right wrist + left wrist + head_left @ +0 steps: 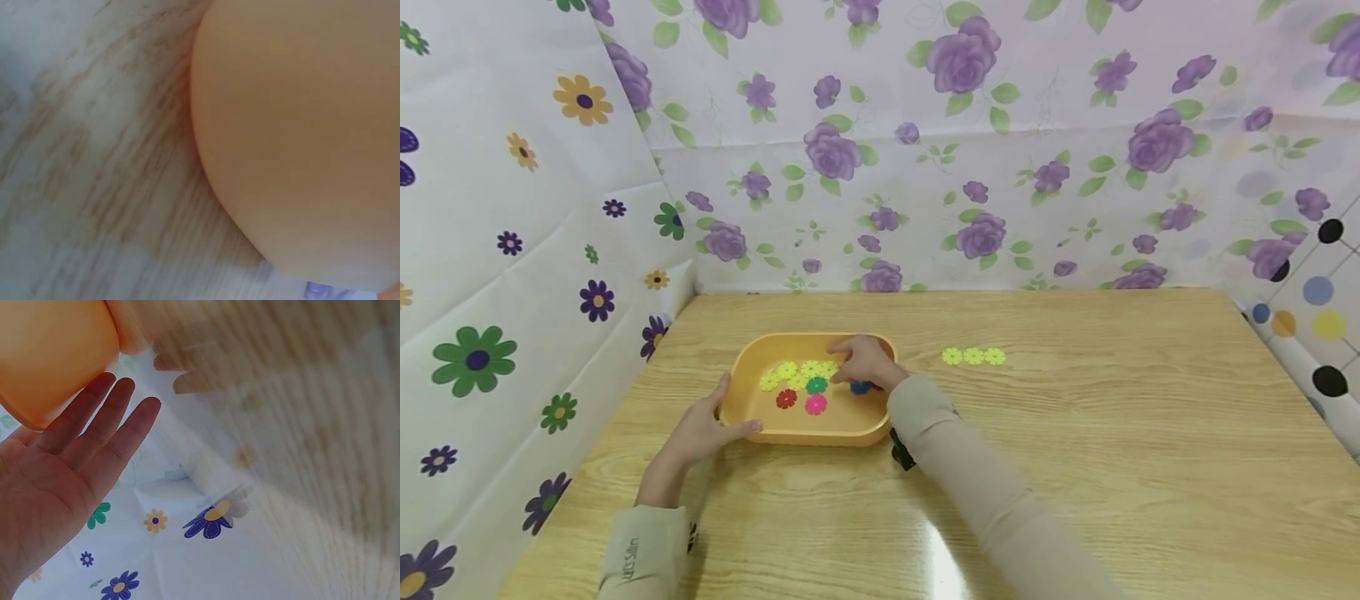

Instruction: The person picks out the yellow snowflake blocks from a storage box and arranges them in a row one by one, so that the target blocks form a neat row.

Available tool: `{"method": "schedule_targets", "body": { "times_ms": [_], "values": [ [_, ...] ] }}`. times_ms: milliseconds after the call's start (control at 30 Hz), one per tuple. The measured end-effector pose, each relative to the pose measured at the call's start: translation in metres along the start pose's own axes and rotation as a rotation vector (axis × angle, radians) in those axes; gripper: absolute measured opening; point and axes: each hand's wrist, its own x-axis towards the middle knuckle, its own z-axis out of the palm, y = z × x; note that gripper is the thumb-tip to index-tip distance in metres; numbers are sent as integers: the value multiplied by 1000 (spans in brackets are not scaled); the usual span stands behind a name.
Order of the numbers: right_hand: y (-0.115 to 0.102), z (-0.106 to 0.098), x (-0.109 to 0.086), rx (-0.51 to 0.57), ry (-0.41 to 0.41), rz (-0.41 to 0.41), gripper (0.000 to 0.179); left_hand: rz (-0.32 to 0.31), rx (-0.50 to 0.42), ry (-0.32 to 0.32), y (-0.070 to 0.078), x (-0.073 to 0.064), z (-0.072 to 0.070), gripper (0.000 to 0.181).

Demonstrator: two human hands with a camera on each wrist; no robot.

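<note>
In the head view an orange plastic basin point(752, 354) stands on the wooden table. My left hand point(696, 429) holds its near left corner, thumb over the rim. Seen from the left wrist, the other fingers point(122, 447) lie nearly straight along the outer wall. My right hand point(867, 360) reaches into the basin's right end, thumb and forefinger apart with nothing visible between them. Flower-shaped plastic pieces lie inside: several yellow ones point(787, 370), a red point(786, 398), a green point(816, 385), a pink point(816, 404) and blue point(859, 387), the blue partly hidden beneath this hand.
Three yellow flower pieces point(973, 356) form a short row on the table point(1120, 417), right of the basin. Floral cloth point(917, 200) hangs behind the table and on both sides. The right wrist view is mostly filled by the basin's outer wall point(300, 137).
</note>
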Motion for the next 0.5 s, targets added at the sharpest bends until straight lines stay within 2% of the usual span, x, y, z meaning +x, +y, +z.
{"method": "schedule_targets", "body": {
  "times_ms": [233,500],
  "values": [
    [4,6,5,-81,8,7,55,-2,-12,0,0,1,0,107],
    [3,9,6,-166,-50,36,61,8,-3,7,0,0,1,107]
  ]
}}
